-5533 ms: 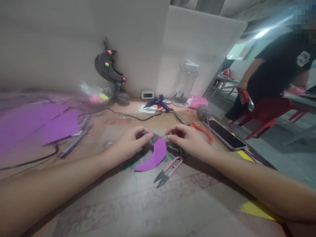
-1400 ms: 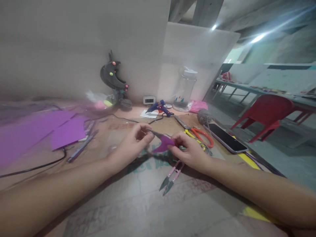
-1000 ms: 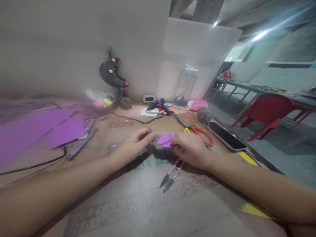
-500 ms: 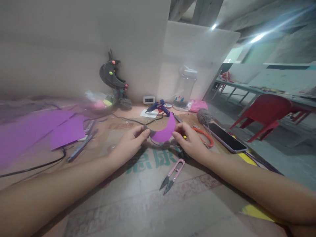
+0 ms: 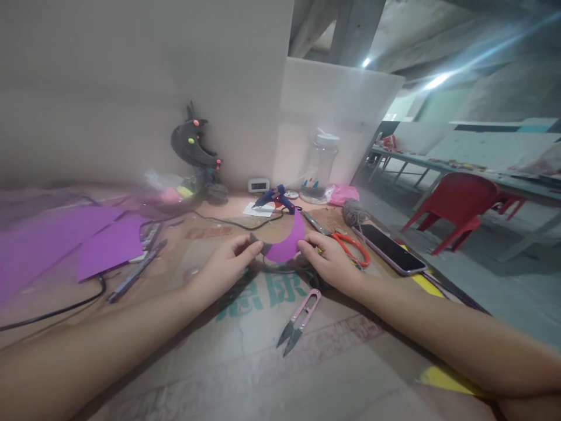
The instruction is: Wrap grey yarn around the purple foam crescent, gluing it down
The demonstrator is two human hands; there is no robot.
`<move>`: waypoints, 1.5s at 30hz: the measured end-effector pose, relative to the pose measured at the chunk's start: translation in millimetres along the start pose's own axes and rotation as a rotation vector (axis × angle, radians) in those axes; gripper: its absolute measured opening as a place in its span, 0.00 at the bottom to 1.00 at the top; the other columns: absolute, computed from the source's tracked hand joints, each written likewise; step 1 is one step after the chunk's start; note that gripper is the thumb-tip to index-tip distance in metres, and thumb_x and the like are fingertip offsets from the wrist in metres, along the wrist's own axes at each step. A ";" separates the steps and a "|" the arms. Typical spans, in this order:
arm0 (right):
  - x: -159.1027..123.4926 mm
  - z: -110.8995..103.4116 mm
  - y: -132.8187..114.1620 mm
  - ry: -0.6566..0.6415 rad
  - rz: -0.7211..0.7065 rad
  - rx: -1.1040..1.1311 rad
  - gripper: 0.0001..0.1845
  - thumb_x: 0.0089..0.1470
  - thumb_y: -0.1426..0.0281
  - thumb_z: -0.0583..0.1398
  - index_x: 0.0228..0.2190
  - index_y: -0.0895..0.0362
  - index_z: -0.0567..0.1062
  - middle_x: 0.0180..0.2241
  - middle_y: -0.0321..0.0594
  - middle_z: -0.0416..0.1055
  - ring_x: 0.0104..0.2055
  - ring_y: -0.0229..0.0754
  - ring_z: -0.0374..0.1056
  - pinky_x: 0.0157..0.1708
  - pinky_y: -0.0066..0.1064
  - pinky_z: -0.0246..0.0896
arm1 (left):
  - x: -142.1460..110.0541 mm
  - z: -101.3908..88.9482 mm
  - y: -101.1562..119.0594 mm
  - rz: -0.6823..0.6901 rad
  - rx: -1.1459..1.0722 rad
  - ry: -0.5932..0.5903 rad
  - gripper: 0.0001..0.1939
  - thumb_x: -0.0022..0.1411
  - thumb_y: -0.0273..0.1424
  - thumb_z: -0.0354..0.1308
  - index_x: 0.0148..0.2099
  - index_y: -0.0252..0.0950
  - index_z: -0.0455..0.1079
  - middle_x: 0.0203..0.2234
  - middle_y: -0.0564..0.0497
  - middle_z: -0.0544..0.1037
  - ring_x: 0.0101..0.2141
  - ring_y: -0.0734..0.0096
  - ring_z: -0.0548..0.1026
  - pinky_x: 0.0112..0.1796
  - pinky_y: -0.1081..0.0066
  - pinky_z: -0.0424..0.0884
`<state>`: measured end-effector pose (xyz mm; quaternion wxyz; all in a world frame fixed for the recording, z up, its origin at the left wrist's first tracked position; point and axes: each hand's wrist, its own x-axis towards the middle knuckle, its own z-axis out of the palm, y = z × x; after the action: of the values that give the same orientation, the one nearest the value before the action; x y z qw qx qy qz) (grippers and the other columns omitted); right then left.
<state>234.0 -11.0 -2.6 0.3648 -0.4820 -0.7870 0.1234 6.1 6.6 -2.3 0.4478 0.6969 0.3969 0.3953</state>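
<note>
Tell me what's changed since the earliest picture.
The purple crescent has turned: its bare tip, which pointed down-left, now points up and away. The right hand, clear of it then, now holds its outer edge; the left hand still holds the gray end. The person at right has left view. The pink snips, blue glue gun and phone lie as before.

Bare left forearm point(image 5: 131, 324) and bare right forearm point(image 5: 438, 327) angle in toward each other. Bare left hand point(image 5: 232, 257) is in a thumb-and-finger pinch, and the bare right hand point(image 5: 328, 257) basically mirrors it.
</note>
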 end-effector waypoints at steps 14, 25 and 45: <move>12.6 -18.1 2.9 -0.058 0.045 -0.028 0.11 0.61 0.64 0.53 0.36 0.56 0.71 0.34 0.38 0.72 0.36 0.39 0.67 0.37 0.30 0.61 | 0.1 0.4 -2.7 -0.078 -0.072 -0.026 0.12 0.62 0.39 0.54 0.33 0.35 0.66 0.25 0.55 0.71 0.29 0.72 0.69 0.32 0.73 0.64; 74.6 -34.2 62.2 -0.114 0.171 -0.251 0.24 0.54 0.66 0.59 0.53 0.58 0.69 0.54 0.48 0.70 0.52 0.49 0.69 0.53 0.41 0.62 | 1.2 -1.0 -9.3 -0.074 -0.017 -0.017 0.13 0.62 0.41 0.54 0.33 0.35 0.66 0.25 0.56 0.70 0.28 0.73 0.69 0.31 0.74 0.63; 157.1 12.2 65.6 -0.092 0.320 -0.225 0.10 0.53 0.67 0.60 0.33 0.62 0.75 0.31 0.47 0.78 0.35 0.46 0.74 0.34 0.30 0.66 | 0.5 -0.8 -10.6 -0.102 -0.043 -0.075 0.14 0.64 0.41 0.53 0.31 0.36 0.63 0.24 0.56 0.68 0.27 0.74 0.65 0.29 0.73 0.60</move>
<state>227.1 157.4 24.5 0.2480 -0.6326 -0.7249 0.1130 3.5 10.3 -12.0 0.4966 0.6804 0.4062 0.3543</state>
